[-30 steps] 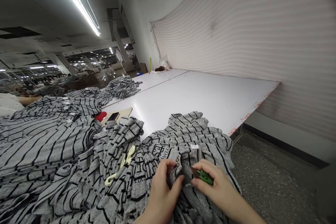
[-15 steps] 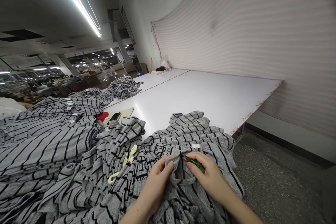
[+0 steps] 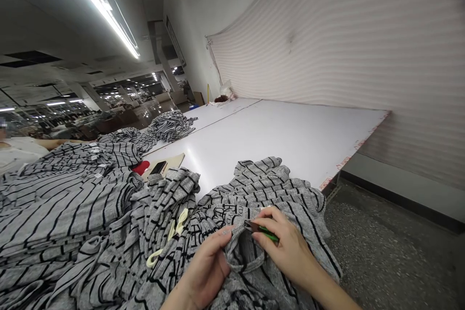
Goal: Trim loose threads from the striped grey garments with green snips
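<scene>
A grey garment with black stripes lies in front of me, its round neckband turned up toward my hands. My left hand pinches the left side of the neckband between thumb and fingers. In my right hand is a pair of green-handled thread snips, held between thumb and fingers. Their dark blades point left, at the upper edge of the neckband, close to my left fingertips. Whether the blades touch the fabric is hard to see. More striped fabric lies bunched just beyond my hands.
Striped garments are heaped on the left, with pale yellow strips among them. A dark phone rests on a tan folder beside a red object. The white table ends at right above the floor. A person stands far left.
The neckband has shifted slightly left and down with my left hand, whose fingers have turned. The snips have moved a little left and down. More of the other person shows at far left.
</scene>
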`<act>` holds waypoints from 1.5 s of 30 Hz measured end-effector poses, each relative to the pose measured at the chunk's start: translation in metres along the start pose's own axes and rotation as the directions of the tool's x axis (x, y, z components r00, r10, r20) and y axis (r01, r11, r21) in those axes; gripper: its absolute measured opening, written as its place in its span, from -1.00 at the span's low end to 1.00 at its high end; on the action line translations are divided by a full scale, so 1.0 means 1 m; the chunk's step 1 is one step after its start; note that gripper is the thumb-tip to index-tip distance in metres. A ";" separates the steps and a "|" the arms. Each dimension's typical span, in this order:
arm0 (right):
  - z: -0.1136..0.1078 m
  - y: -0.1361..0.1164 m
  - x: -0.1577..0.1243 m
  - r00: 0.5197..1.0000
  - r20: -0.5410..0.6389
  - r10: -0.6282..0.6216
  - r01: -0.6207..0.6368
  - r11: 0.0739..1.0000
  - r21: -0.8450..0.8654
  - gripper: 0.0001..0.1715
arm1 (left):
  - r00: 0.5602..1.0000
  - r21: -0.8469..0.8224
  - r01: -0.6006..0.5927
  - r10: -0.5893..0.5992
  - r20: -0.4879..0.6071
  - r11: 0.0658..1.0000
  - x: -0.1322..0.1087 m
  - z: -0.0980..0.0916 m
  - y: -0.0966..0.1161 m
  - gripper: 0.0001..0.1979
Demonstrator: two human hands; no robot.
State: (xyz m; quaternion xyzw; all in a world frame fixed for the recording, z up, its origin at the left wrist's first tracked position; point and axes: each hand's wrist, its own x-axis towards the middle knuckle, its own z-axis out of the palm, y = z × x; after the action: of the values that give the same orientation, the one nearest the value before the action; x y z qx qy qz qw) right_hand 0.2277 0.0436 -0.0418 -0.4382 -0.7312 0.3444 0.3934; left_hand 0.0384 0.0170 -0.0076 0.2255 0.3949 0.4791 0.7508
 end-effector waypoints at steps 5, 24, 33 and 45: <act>0.003 -0.009 0.000 1.000 -0.023 -0.013 0.011 0.996 -0.083 -0.76 | 1.000 0.012 0.015 -0.015 0.024 1.000 0.002 -0.001 -0.002 -0.78; -0.004 0.000 0.003 0.999 0.004 0.036 -0.036 0.999 -0.026 -0.75 | 0.999 0.107 0.025 -0.022 -0.026 0.994 -0.001 0.000 -0.006 -0.72; -0.010 -0.008 -0.002 0.998 0.060 -0.024 0.033 0.987 -0.159 -0.76 | 0.998 0.178 0.001 0.010 -0.062 0.984 -0.001 0.002 -0.009 -0.78; -0.007 -0.006 -0.001 0.996 0.058 -0.061 0.070 0.980 -0.187 -0.77 | 0.999 0.182 -0.014 0.020 -0.032 0.983 -0.002 0.002 -0.010 -0.80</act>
State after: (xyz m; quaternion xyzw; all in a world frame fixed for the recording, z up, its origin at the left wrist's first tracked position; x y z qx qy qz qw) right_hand 0.2323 0.0412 -0.0333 -0.4401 -0.7845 0.2718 0.3421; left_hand 0.0452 0.0106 -0.0131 0.2885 0.4475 0.4510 0.7163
